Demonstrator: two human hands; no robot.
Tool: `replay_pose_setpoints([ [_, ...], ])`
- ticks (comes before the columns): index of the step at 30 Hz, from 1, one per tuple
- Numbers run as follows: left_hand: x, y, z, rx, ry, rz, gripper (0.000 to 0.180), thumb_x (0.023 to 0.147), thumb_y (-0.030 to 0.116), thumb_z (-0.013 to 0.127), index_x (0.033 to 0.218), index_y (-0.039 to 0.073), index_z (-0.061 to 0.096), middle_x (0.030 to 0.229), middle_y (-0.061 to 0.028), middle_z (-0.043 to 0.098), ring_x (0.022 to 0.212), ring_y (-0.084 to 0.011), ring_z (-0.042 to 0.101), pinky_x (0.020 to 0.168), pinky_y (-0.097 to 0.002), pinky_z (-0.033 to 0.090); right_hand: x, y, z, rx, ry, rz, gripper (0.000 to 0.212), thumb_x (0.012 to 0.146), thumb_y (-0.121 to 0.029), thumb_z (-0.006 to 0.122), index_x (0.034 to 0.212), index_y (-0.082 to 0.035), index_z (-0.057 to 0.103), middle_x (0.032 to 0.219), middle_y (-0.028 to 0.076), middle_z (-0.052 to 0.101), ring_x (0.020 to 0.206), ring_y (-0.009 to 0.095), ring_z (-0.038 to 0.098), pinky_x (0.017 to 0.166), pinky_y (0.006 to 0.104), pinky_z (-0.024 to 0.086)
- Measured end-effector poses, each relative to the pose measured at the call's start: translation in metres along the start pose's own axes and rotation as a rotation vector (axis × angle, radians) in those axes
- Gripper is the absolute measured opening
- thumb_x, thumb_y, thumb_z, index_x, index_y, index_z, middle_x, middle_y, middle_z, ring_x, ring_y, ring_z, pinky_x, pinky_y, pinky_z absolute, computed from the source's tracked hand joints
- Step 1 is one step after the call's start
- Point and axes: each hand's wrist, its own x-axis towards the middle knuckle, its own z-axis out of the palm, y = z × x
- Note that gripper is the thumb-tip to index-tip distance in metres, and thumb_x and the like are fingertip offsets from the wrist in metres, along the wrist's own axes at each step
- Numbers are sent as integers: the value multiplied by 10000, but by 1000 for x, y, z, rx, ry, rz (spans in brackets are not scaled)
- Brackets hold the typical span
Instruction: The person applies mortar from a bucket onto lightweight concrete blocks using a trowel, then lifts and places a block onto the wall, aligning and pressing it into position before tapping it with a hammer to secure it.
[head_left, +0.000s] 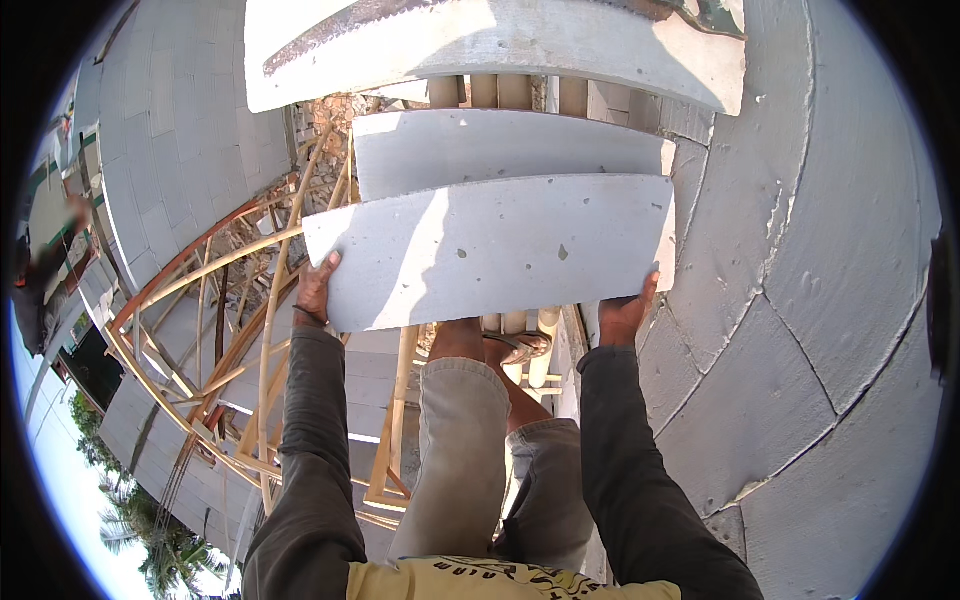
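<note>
Head view: pale-grey masonry block (490, 262), between fingers of left hand (314, 290) and right hand (626, 314), clasping lower ends; probably stiff, weighty, chip-prone; best grip: both ends.

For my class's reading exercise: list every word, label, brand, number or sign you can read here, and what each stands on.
Yellow fabric shirt: dark lettering and curved shapes, foreshortened and partly cut off; wording not copied here.
Held pale grey rectangular slab: no text visible, only darker patches.

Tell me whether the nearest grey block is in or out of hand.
In: the left hand clasps the left end of the grey block, the right hand its lower right corner.
</note>
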Motion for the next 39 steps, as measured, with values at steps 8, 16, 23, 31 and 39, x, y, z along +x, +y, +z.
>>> replay_pose_setpoints([
  [8, -238, 109, -8, 983, 419, 650, 1094, 573, 753, 768, 1256, -59, 505, 1093, -144, 638, 1013, -273, 630, 908, -412, 501, 12, 50, 77, 381, -90, 268, 626, 956, -586, 418, 1392, -140, 480, 1421, 79, 495, 1292, 313, 462, 1068, 522, 382],
  [16, -254, 187, 125, 703, 433, 837, 1232, 435, 654, 902, 1371, 12, 423, 1222, -158, 587, 1091, -282, 628, 922, -406, 539, 33, 74, 113, 443, -186, 401, 583, 1016, -503, 343, 1424, -92, 411, 1444, 80, 468, 1322, 279, 440, 1111, 482, 322],
  [23, -230, 216, 98, 923, 202, 963, 939, 605, 466, 896, 1302, -12, 487, 1206, -140, 590, 1096, -252, 605, 949, -380, 494, 17, 5, 67, -799, -191, -364, 691, 837, -88, 648, 1444, -20, 325, 1280, 172, 471, 1240, 346, 445, 1047, 478, 351],
  [31, -203, 275, 87, 1057, -96, 954, 802, 635, 236, 878, 1308, 31, 494, 1266, -153, 558, 1211, -293, 542, 1033, -396, 435, -122, -117, 167, -1776, -835, -1075, 1116, 653, -135, 847, 1529, -52, 160, 1562, 232, 134, 1465, 394, 123, 1158, 537, 139],
  [39, -187, 296, 86, 897, -230, 843, 768, 670, 217, 866, 1312, 35, 486, 1293, -184, 545, 1204, -334, 550, 1015, -408, 450, -89, -88, 164, -1669, -896, -1225, 894, 699, -79, 730, 1474, -38, 285, 1390, 172, 423, 1279, 336, 413, 1077, 476, 269],
])
